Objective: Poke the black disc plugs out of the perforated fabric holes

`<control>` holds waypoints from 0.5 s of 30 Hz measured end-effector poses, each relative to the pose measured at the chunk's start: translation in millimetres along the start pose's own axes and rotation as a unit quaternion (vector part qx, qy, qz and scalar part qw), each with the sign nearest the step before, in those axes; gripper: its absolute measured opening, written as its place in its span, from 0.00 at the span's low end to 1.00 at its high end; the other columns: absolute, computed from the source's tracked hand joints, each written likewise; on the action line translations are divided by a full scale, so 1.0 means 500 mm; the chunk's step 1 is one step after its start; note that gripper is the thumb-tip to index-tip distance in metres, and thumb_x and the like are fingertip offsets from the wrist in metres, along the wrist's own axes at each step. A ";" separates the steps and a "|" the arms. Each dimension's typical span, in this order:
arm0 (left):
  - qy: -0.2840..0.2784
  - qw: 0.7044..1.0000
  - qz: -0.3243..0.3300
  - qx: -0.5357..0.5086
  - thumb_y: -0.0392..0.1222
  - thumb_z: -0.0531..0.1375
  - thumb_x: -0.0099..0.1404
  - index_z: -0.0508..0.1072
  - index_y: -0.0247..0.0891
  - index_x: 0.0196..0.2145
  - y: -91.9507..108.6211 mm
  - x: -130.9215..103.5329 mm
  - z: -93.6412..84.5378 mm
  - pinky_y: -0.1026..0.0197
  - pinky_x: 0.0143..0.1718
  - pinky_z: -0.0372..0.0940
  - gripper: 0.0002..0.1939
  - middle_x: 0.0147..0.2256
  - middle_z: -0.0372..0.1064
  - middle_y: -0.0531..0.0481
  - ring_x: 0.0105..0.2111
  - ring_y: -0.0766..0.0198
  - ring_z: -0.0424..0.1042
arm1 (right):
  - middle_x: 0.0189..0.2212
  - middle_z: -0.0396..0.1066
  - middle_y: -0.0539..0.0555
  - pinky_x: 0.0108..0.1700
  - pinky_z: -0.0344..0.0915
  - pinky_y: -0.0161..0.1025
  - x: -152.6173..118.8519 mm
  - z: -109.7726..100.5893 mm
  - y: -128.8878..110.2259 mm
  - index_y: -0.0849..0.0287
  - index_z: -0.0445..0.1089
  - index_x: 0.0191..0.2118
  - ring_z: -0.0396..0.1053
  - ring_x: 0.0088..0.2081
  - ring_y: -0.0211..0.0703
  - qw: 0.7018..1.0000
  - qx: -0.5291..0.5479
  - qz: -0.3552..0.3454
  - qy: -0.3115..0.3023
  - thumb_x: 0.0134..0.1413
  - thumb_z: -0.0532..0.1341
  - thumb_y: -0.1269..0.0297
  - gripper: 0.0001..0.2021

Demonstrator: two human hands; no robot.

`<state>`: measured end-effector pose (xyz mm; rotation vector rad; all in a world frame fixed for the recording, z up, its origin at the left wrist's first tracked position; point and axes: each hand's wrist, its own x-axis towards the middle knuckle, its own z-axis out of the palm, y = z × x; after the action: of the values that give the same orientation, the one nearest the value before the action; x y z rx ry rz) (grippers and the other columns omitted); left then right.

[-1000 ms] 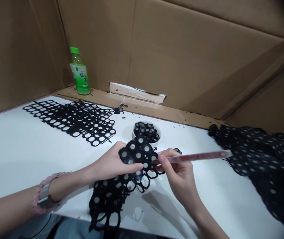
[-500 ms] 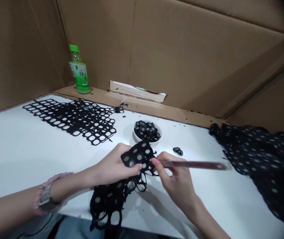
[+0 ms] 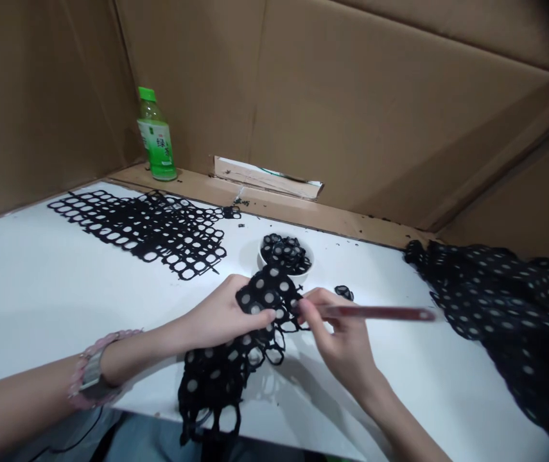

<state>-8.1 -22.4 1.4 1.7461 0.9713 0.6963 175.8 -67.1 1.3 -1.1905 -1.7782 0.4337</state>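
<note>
My left hand (image 3: 230, 314) is closed on a strip of black sheet with rows of pale round spots (image 3: 214, 372), thumb on top. The strip hangs over the table's front edge, and its right and lower margins show open rings. At the strip's right edge, my right hand (image 3: 339, 340) pinches a slim reddish-brown tool (image 3: 380, 312), whose shaft points right; its working tip is hidden by the fingers. Just beyond the strip stands a white bowl (image 3: 298, 279) heaped with black pale-centred discs (image 3: 284, 252). A few loose discs (image 3: 344, 292) lie right of it.
A black net of empty rings (image 3: 158, 231) lies flat at the back left of the white table (image 3: 110, 289). More spotted black sheet (image 3: 505, 308) is heaped on the right. A green drink bottle (image 3: 159, 147) stands by the cardboard wall (image 3: 351, 109).
The strip's held end has shifted slightly up, and my right hand has edged right with the tool. The camera view has moved a little.
</note>
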 end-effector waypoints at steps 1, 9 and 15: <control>0.010 1.000 -0.010 -0.012 0.45 0.61 0.55 0.65 0.35 0.22 -0.001 0.001 -0.002 0.68 0.25 0.56 0.12 0.22 0.61 0.56 0.25 0.67 0.60 | 0.23 0.67 0.50 0.28 0.62 0.33 0.003 -0.005 0.001 0.59 0.65 0.25 0.65 0.26 0.37 0.997 0.055 0.050 0.003 0.60 0.55 0.65 0.12; 0.011 0.995 -0.037 -0.093 0.46 0.63 0.53 0.72 0.34 0.27 0.002 0.003 -0.002 0.65 0.30 0.62 0.12 0.26 0.72 0.52 0.27 0.63 0.68 | 0.24 0.66 0.48 0.32 0.66 0.34 0.006 0.003 0.008 0.57 0.66 0.24 0.66 0.28 0.38 0.945 0.269 0.176 0.066 0.56 0.59 0.56 0.13; -0.064 0.986 0.042 -0.146 0.52 0.59 0.57 0.75 0.33 0.32 -0.001 0.017 -0.026 0.62 0.36 0.64 0.17 0.33 0.75 0.48 0.34 0.58 0.71 | 0.22 0.63 0.47 0.28 0.64 0.32 0.008 -0.008 0.005 0.58 0.65 0.23 0.62 0.25 0.36 0.949 0.269 0.156 0.046 0.56 0.59 0.58 0.14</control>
<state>-14.6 -8.9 5.9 1.5570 0.6744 0.7310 180.2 -63.1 3.4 -1.0695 -1.2703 0.9629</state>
